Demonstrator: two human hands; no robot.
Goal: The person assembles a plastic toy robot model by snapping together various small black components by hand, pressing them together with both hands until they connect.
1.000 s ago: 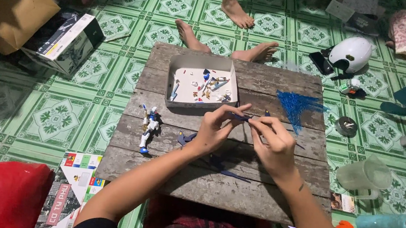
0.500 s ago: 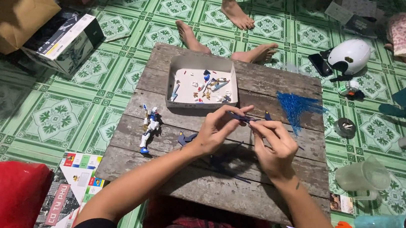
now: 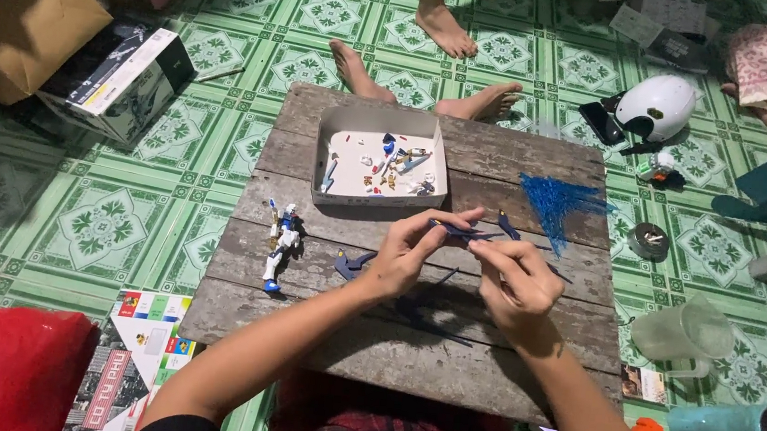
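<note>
Over the wooden bench, the left hand and right hand pinch a thin blue part between fingertips, each grip closed on it, raised for close handling. A tray keeps loose pieces together; a small figure lies beside.
</note>
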